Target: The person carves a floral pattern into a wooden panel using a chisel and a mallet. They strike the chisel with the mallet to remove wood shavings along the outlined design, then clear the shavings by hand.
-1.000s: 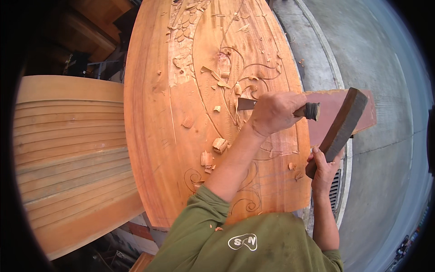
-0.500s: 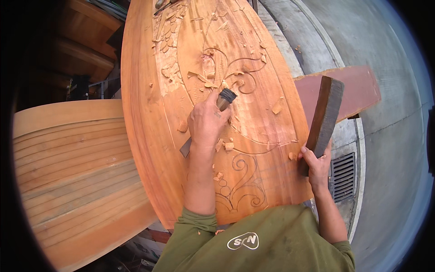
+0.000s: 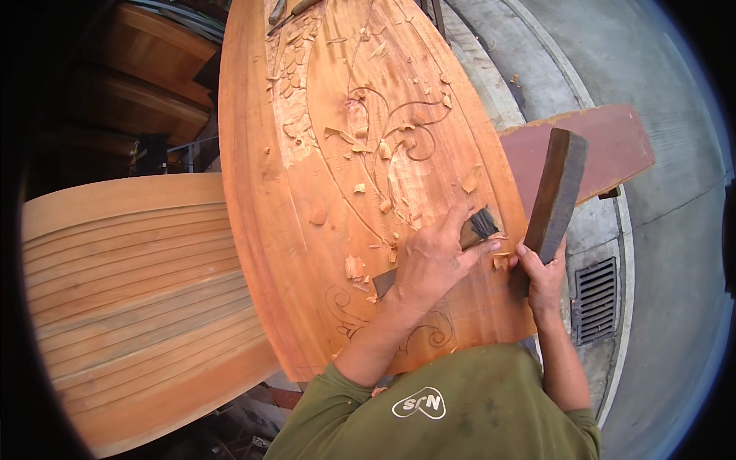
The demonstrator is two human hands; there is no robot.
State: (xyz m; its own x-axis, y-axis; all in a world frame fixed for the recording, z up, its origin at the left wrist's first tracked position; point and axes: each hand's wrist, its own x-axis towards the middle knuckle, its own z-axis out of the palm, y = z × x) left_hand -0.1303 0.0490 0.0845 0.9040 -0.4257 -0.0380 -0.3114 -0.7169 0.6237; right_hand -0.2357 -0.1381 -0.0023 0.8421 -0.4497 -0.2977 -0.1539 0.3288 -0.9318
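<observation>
A large reddish-brown wooden panel (image 3: 268,199) lies before me, with carved and pencilled scrollwork and loose wood shavings on it. Low over its right part, my left hand (image 3: 431,257) is closed round a chisel (image 3: 471,230). The chisel's black-wrapped end points up and right, while part of its flat metal blade shows left of the wrist. My fingers hide the middle of the tool. At the panel's right edge, my right hand (image 3: 546,280) grips the lower end of a dark wooden block mallet (image 3: 556,192), held upright and tilted, apart from the chisel.
More carving tools (image 3: 295,15) lie at the panel's far end. A grooved wooden panel (image 3: 146,284) stands at left. To the right, a reddish board (image 3: 606,149) sticks out beneath the work, above a concrete floor with a drain grate (image 3: 596,300).
My left hand has moved right and toward me with the chisel, leaving the carved middle. The chisel lies flatter now. My right hand still holds the mallet in nearly the same place.
</observation>
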